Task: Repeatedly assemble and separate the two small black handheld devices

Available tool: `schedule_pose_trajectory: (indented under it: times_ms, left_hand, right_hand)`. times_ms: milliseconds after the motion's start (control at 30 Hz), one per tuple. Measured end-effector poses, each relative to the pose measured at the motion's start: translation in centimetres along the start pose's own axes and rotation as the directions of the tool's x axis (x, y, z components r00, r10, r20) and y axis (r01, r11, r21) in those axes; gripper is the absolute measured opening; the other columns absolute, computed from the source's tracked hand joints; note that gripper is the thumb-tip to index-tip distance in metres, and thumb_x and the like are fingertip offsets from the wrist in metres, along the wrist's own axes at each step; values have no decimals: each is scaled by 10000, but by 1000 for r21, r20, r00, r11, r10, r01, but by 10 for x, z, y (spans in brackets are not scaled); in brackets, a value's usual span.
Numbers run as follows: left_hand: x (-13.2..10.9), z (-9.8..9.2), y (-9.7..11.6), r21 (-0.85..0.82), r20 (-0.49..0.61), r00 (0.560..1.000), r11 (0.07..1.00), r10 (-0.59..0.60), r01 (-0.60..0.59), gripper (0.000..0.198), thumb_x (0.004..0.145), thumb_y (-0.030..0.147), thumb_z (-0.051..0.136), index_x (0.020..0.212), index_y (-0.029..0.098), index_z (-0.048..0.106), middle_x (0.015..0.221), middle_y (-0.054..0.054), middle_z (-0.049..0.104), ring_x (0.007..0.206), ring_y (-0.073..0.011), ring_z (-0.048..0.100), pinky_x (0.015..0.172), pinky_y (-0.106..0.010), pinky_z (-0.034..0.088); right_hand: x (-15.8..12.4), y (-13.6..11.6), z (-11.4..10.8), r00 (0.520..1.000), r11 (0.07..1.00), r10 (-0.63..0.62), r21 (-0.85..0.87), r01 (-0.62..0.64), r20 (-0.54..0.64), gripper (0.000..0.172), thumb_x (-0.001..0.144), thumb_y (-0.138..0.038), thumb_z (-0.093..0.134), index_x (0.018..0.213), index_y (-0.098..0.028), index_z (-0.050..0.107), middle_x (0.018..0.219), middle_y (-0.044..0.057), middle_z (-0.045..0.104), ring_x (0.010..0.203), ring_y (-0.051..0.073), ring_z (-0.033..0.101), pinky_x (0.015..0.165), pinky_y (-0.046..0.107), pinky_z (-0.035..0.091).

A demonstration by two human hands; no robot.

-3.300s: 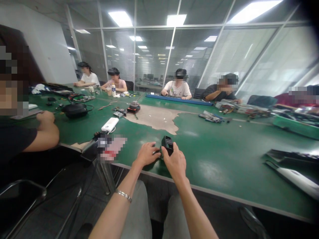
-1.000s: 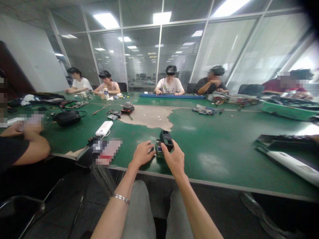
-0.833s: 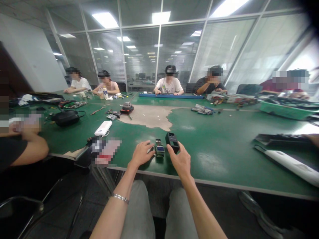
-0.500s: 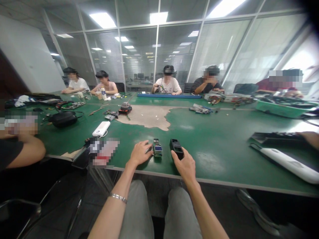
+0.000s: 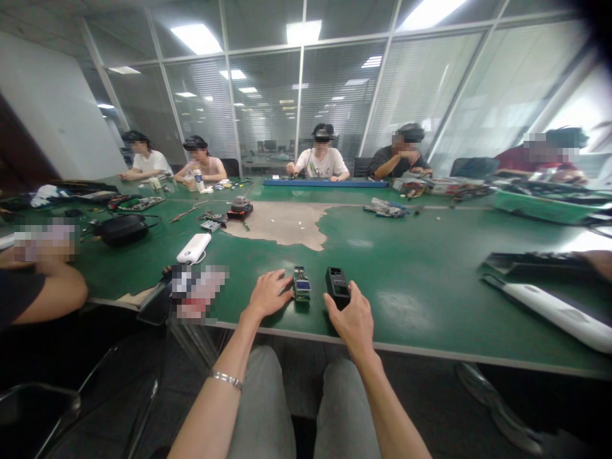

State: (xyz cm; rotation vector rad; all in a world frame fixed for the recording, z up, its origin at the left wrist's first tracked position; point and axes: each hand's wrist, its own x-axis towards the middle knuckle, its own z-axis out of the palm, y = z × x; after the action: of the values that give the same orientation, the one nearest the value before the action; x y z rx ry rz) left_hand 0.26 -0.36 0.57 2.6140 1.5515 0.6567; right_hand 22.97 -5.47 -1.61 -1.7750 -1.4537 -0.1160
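Observation:
A small green circuit module [image 5: 301,285] with a blue display lies on the green table [image 5: 421,268] near its front edge. My left hand [image 5: 268,294] rests on the table with fingers spread, its fingertips touching the module's left side. A black plastic cover [image 5: 337,282] sits on the table just to the right of the module. My right hand [image 5: 352,317] pinches the cover's near end between thumb and fingers.
A white power bank [image 5: 194,247] and a blurred-out item lie to the left. A worn tan patch [image 5: 287,224] marks the table's middle. Other people sit around the far and left sides with tools and parts. A long white device [image 5: 549,310] lies at the right.
My right hand lifted the black cover off the circuit module, carried it to the right and set it down on the table beside it. My left hand stayed by the module.

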Motion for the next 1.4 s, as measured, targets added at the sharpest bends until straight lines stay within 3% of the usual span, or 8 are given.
schedule_pose_trajectory:
  times_ms: [267, 733, 867, 1033, 1200, 1400]
  left_hand:
    - [0, -1, 1, 4, 27, 1000, 1000, -3, 3, 479, 900, 593, 383, 1290, 347, 515, 1404, -35, 460, 1263, -255, 411, 1023, -428, 338]
    - [-2, -3, 0, -9, 0, 1000, 1000, 7, -7, 422, 903, 532, 436, 1259, 334, 546, 1390, -35, 474, 1256, -257, 420, 1033, -424, 333]
    - [-3, -2, -1, -12, -12, 1000, 1000, 0, 0, 404, 897, 518, 459, 1225, 313, 577, 1388, -33, 479, 1251, -254, 431, 1035, -416, 339]
    - [-5, -1, -3, -35, -37, 999, 999, -27, 26, 396, 889, 502, 482, 1204, 288, 590, 1369, -44, 499, 1238, -248, 448, 1031, -407, 351]
    - [-5, -2, -4, -62, -43, 998, 997, -50, 48, 381, 881, 478, 509, 1183, 267, 604, 1356, -56, 513, 1219, -244, 473, 1024, -395, 365]
    - [-6, -3, -4, -82, -43, 997, 995, -58, 54, 360, 870, 457, 538, 1177, 285, 614, 1359, -44, 512, 1217, -247, 476, 1024, -404, 366]
  right_hand:
    - [0, 5, 0, 1000, 1000, -4, 13, 4, 29, 642, 806, -496, 519, 1286, -72, 478, 1188, 192, 586, 1129, 287, 505, 947, 402, 412]
    - [3, -3, -7, 998, 996, 40, 80, -44, 50, 589, 803, -522, 506, 1241, -130, 530, 1132, 151, 621, 1041, 278, 557, 893, 394, 422]
    - [10, -19, -13, 994, 982, 79, 164, -89, 70, 591, 793, -566, 494, 1214, -156, 560, 1114, 128, 640, 996, 262, 591, 862, 369, 431]
    - [18, -57, -11, 996, 969, 0, 245, -22, 89, 565, 800, -562, 495, 1196, -165, 564, 1106, 118, 647, 999, 242, 597, 879, 347, 424]
    - [19, -86, -3, 990, 976, -65, 215, 37, 127, 470, 816, -508, 493, 1124, -164, 579, 1033, 114, 659, 944, 238, 606, 840, 332, 428]
    - [17, -96, 1, 986, 988, -88, 142, 67, 143, 403, 823, -478, 490, 1082, -181, 574, 959, 99, 664, 900, 241, 608, 786, 318, 423]
